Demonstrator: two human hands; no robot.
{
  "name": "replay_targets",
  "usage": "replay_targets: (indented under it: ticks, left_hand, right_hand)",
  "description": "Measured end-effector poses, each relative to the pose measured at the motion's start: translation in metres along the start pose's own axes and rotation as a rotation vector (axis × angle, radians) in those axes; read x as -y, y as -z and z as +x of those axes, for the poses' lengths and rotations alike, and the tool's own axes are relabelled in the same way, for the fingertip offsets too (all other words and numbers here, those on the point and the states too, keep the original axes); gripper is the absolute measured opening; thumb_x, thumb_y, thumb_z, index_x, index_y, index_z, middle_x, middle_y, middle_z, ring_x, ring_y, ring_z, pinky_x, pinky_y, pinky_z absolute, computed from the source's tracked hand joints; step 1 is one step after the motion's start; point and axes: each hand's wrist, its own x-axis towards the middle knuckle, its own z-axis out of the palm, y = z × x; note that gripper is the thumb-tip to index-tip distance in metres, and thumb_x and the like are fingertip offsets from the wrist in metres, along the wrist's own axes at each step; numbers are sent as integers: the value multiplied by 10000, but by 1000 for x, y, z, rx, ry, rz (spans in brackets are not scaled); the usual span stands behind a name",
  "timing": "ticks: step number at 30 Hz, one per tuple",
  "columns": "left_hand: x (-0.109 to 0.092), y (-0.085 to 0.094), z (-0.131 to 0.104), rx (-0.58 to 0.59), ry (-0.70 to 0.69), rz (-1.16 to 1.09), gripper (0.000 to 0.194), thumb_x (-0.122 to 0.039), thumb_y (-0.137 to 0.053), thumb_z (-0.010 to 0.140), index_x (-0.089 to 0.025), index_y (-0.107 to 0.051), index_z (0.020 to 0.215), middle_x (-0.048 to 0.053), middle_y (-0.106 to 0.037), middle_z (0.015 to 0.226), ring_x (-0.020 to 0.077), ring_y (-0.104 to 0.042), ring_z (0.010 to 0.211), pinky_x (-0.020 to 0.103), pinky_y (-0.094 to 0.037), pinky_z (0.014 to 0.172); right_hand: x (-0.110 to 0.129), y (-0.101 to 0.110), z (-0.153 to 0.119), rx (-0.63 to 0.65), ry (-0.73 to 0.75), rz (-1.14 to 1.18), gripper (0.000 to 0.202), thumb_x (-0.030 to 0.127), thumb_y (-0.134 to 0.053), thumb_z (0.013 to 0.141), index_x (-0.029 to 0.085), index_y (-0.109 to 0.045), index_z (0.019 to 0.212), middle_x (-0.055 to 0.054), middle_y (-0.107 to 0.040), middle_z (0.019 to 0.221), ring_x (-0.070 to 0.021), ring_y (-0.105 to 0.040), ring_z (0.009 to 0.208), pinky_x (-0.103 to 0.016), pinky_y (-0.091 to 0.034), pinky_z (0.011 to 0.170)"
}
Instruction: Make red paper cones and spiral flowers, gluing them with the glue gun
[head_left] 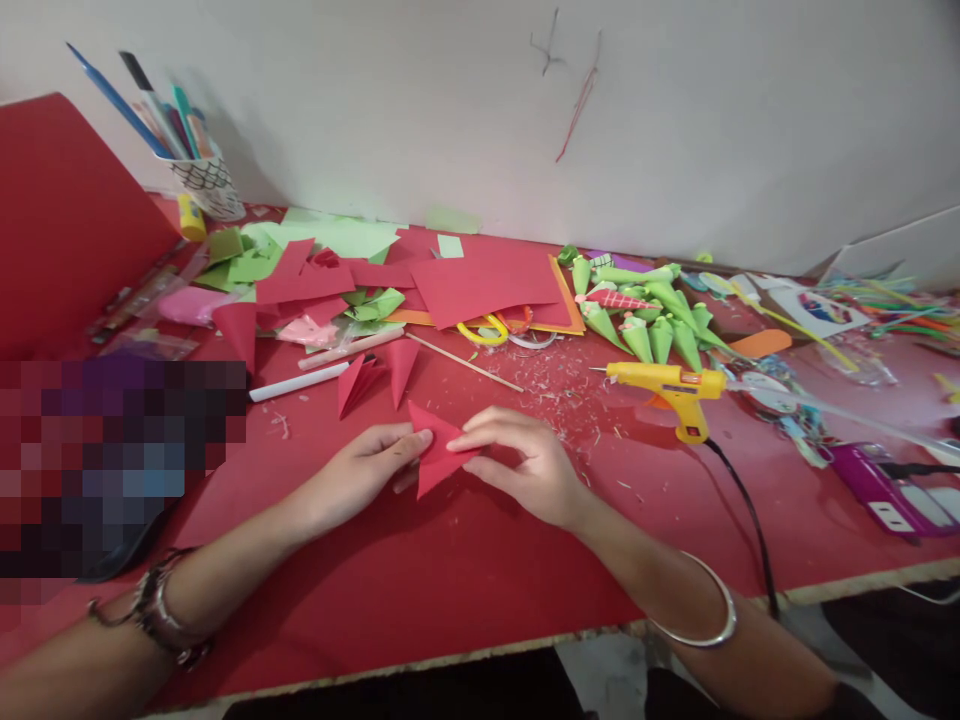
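A small folded piece of red paper [436,452], pointed at its corners, is held between both hands above the front of the table. My left hand [379,462] pinches its left side, thumb on top and the other fingers partly hidden behind it. On the right side, my right hand [525,460] grips the paper between fingertips and thumb. Just beyond the hands stand folded red paper pieces [379,378]. Close to them lie a white stick-like tube [300,382] and a thin wooden stick [465,362].
A yellow glue gun [667,385] lies at right with its black cord trailing off the front edge. Behind it are several green paper cones [660,315]. Red paper sheets [480,285] and scraps fill the back. A pen cup [206,185] stands back left; a purple power strip [874,490] lies right.
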Motion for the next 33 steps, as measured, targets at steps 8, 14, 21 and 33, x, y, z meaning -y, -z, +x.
replay_targets:
  ticks: [8,14,21,33]
  left_hand:
    - [-12,0,-3,195,-102,26,332,-291,-333,839,-148,-612,731,-35,-460,562,89,-410,527,196,-377,567]
    - [-13,0,-3,213,-86,43,315,-257,-319,833,-144,-608,777,-31,-484,593,91,-429,539,202,-392,584]
    - [-10,-4,-3,219,-81,22,227,-304,-487,768,-157,-584,912,3,-599,798,132,-522,690,229,-428,638]
    - [-1,-10,-1,14,-137,209,292,-345,-430,837,-153,-559,658,-27,-550,596,81,-448,516,175,-329,468]
  right_hand:
    - [-1,-4,0,-58,-224,158,126,235,-544,789,167,-585,690,-2,-589,683,-101,-556,644,-238,-449,603]
    - [-3,-9,-1,-65,-359,303,72,246,-556,777,185,-519,781,31,-600,641,-77,-557,564,-196,-435,515]
    - [-4,-11,-3,-76,-373,252,118,274,-553,777,187,-486,819,36,-560,652,-77,-549,566,-202,-439,517]
    - [-6,-14,-4,33,-382,227,176,265,-475,826,172,-447,972,35,-549,619,-74,-509,509,-211,-430,506]
